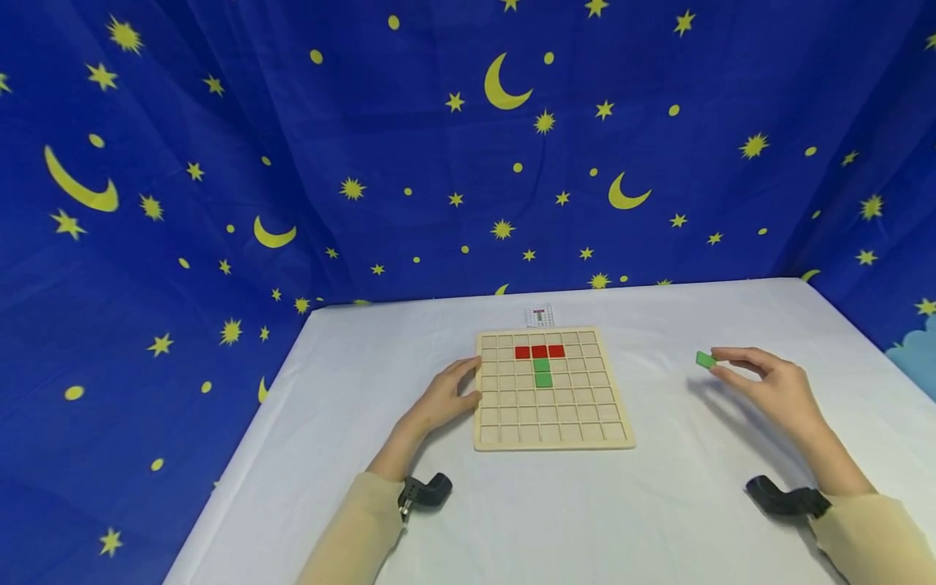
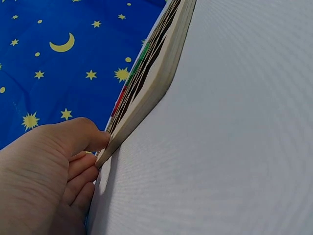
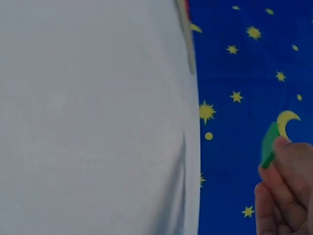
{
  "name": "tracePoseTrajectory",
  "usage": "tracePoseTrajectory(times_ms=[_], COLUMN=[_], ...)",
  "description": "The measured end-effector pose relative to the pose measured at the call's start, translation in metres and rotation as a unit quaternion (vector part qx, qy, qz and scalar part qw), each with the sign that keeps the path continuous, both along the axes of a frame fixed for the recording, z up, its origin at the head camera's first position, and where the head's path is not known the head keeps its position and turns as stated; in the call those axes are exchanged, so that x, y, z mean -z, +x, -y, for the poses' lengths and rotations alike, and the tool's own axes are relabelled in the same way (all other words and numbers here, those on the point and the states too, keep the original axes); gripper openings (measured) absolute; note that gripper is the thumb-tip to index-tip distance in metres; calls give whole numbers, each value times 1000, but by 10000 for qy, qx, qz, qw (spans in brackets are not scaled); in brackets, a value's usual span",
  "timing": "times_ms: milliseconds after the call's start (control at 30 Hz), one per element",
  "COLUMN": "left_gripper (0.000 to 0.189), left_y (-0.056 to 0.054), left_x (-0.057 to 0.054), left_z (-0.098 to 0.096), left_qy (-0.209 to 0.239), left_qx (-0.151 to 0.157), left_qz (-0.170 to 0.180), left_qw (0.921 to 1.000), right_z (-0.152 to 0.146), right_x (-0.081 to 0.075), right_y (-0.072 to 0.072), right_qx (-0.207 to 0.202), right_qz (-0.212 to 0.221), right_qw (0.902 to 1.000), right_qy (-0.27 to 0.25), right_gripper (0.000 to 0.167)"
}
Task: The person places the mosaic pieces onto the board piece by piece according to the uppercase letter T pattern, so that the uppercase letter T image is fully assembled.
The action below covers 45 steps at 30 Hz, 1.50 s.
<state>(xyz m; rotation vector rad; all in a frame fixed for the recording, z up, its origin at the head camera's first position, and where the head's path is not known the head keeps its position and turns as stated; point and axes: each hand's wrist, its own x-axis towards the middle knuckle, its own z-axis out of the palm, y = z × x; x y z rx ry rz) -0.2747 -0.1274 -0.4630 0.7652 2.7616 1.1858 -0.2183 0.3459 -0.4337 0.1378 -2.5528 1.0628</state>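
A square wooden grid board (image 1: 512, 439) lies on the table, three red tiles (image 1: 539, 352) in a row near its far side. Two green tiles (image 1: 543, 379) run down from the middle red one, forming a T. My left hand (image 1: 444, 396) touches the board's left edge, thumb and fingers spread along it; the left wrist view shows the thumb (image 2: 93, 137) against the rim. Off to the right of the board, my right hand (image 1: 786, 396) pinches a green tile (image 1: 705, 360) between thumb and fingertips, above the table. That green tile (image 3: 269, 145) also shows in the right wrist view.
Just beyond the board lies a small card (image 1: 539, 315) printed with a red and green T on a grid. A white cloth (image 1: 585, 520) covers the table. Blue curtains (image 1: 424, 146) with yellow moons and stars stand behind it and at both sides.
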Motion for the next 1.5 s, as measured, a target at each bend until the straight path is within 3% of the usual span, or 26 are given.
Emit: tracePoseTrajectory(times_ms=[300,567,867,1167,1500], left_gripper=[63,62,63,62,63], left_y=[1,1,1,-1,-2], left_x=[-2,-1,-2,-2,2], left_z=[1,-1,0,0,1], left_qy=[-20,-60,-150,-100,-93], left_qx=[-50,11,-24,44,26], left_qz=[13,-20,-12,-142,-69], left_qw=[10000,10000,9999,9998,9999], right_z=[27,59,104,132,160], right_x=[-20,-15,-23,-15,-19], right_y=[-13,-28,-37,-40,-39], right_qx=[-273,-631,-1306,-1851,-2323], right_qz=[109,83,24,-195,129], right_qw=[9995,9979,9911,9824,9712], right_qy=[90,-152,-263,-141,-519], right_gripper=[38,36,34,31,31])
